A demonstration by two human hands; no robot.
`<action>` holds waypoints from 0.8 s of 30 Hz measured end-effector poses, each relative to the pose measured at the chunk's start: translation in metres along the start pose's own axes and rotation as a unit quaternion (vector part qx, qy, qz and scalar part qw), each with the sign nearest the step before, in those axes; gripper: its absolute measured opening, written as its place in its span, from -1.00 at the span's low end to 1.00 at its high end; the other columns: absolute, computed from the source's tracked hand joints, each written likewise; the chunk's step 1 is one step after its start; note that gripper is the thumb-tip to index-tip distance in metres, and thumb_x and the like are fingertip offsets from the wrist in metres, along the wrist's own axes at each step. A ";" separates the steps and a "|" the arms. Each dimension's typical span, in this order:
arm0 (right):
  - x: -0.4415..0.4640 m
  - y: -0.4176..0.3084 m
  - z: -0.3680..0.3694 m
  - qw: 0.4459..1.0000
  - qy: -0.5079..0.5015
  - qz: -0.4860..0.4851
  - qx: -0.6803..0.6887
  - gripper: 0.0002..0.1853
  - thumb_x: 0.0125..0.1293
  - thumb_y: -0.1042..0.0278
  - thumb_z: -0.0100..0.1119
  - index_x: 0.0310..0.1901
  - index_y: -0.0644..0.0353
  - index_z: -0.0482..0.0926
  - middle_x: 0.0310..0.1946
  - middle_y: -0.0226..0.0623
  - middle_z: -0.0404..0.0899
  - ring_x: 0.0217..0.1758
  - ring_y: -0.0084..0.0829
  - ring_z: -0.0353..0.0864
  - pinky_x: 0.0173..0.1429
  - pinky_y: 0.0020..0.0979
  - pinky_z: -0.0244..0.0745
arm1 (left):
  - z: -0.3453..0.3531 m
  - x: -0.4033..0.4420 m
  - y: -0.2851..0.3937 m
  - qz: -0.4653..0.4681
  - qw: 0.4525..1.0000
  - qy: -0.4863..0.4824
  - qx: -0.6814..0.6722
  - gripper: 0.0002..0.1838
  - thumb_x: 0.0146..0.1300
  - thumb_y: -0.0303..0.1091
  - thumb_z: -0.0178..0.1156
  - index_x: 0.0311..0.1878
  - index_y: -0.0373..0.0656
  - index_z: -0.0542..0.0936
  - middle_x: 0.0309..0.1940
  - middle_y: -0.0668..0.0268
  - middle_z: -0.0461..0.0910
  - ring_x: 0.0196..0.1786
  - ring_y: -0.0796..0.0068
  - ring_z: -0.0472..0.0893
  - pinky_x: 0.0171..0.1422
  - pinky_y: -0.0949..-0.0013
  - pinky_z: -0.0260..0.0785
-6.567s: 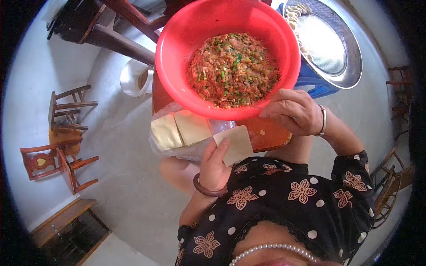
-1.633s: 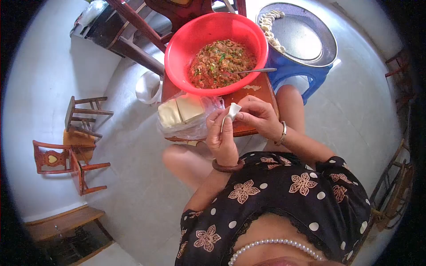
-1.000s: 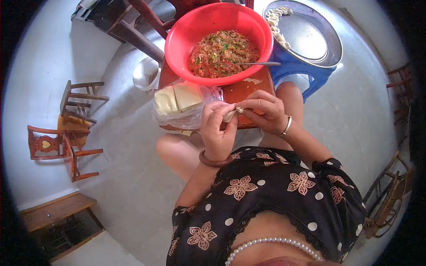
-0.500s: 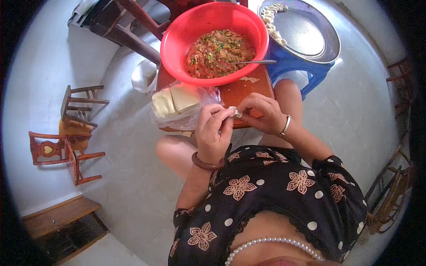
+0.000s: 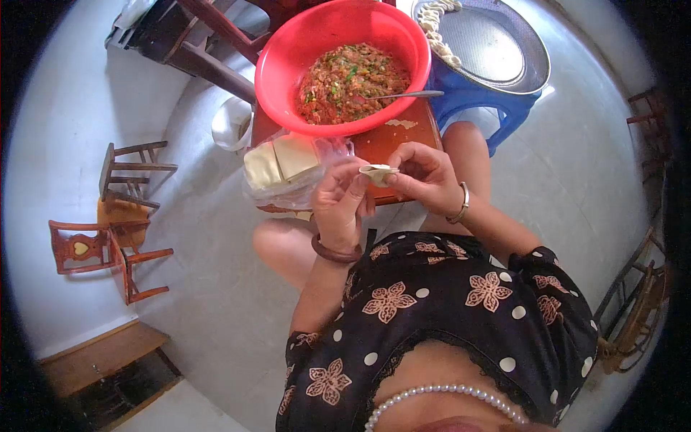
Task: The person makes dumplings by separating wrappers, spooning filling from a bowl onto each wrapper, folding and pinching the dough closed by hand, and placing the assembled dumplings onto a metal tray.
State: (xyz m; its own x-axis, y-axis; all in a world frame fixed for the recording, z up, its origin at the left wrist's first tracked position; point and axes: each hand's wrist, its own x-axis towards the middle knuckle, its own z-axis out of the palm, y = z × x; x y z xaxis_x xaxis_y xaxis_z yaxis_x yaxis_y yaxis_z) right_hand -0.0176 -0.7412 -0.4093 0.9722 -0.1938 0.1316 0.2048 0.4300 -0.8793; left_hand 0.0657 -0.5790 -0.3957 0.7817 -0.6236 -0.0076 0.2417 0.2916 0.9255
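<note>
A folded pale dough wrapper (image 5: 378,174) is pinched between both hands, over the near edge of the red-brown seat. My left hand (image 5: 340,205) grips its left end with thumb and fingers. On its right end, my right hand (image 5: 426,176) closes thumb and fingertips. Beyond them stands a red basin (image 5: 277,90) of chopped meat and green filling (image 5: 353,83), a metal spoon (image 5: 407,94) resting in it with the handle over the rim. Two stacks of square wrappers (image 5: 281,160) lie in clear plastic left of my hands.
A round mesh sieve (image 5: 533,75) with a row of shaped dumplings (image 5: 435,32) sits on a blue stool (image 5: 507,115). A white bucket (image 5: 232,124) is on the floor. Wooden chairs (image 5: 119,252) stand at the left, and a wicker-like chair (image 5: 637,317) at the right.
The flat wrapper from the earliest frame is now folded between both hands. My right hand has left the spoon, which rests in the basin. The sieve and basin appear shifted with the camera view.
</note>
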 end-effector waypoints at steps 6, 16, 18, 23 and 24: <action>0.007 -0.018 0.005 0.928 -0.010 -0.158 -0.338 -0.89 0.26 0.42 0.31 -0.29 0.23 0.57 -0.39 -0.48 0.59 -0.33 -0.72 0.56 -0.30 -0.61 0.48 | 0.008 0.000 -0.005 0.103 0.994 -0.015 0.030 -0.85 0.33 -0.52 0.17 -0.06 -0.26 0.54 -0.06 0.19 0.56 -0.38 0.61 0.58 -0.45 0.58 0.43; 0.000 -0.004 0.005 0.989 0.006 -0.056 -0.138 -0.84 0.25 0.43 0.34 -0.22 0.27 0.56 -0.35 -0.42 0.60 -0.31 -0.69 0.59 -0.25 -0.60 0.54 | 0.006 -0.003 0.003 0.166 0.973 -0.070 0.144 -0.88 0.32 -0.60 0.13 -0.10 -0.27 0.50 -0.01 0.13 0.55 -0.13 0.50 0.61 -0.11 0.47 0.56; 0.000 -0.002 0.001 0.983 -0.004 -0.076 -0.167 -0.82 0.25 0.44 0.34 -0.19 0.29 0.57 -0.34 -0.42 0.60 -0.30 -0.70 0.58 -0.25 -0.61 0.54 | 0.007 -0.002 0.002 0.191 0.962 -0.083 0.176 -0.88 0.32 -0.60 0.13 -0.09 -0.27 0.50 -0.01 0.12 0.55 -0.10 0.47 0.62 -0.05 0.44 0.55; 0.002 -0.010 0.008 0.972 0.024 -0.103 -0.209 -0.82 0.23 0.45 0.34 -0.17 0.28 0.61 -0.35 -0.37 0.62 -0.31 -0.63 0.61 -0.26 -0.56 0.55 | 0.013 -0.002 -0.007 0.213 0.966 -0.032 0.145 -0.84 0.33 -0.62 0.11 -0.04 -0.30 0.50 -0.01 0.10 0.56 -0.02 0.46 0.60 0.03 0.44 0.52; 0.004 -0.013 0.009 0.945 0.016 -0.166 -0.283 -0.82 0.21 0.46 0.35 -0.17 0.28 0.62 -0.35 -0.33 0.64 -0.33 -0.57 0.64 -0.28 -0.53 0.56 | 0.011 -0.001 -0.007 0.215 0.965 -0.032 0.144 -0.84 0.33 -0.62 0.11 -0.04 -0.30 0.50 -0.01 0.10 0.56 -0.02 0.46 0.60 0.03 0.44 0.52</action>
State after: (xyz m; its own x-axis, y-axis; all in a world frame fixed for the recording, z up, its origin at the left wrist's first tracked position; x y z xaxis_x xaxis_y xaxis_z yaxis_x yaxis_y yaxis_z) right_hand -0.0158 -0.7399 -0.3934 0.8596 -0.2658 0.4364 0.3946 -0.1972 -0.8974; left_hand 0.0572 -0.5883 -0.3978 0.7353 -0.5356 0.4152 -0.2741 0.3252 0.9051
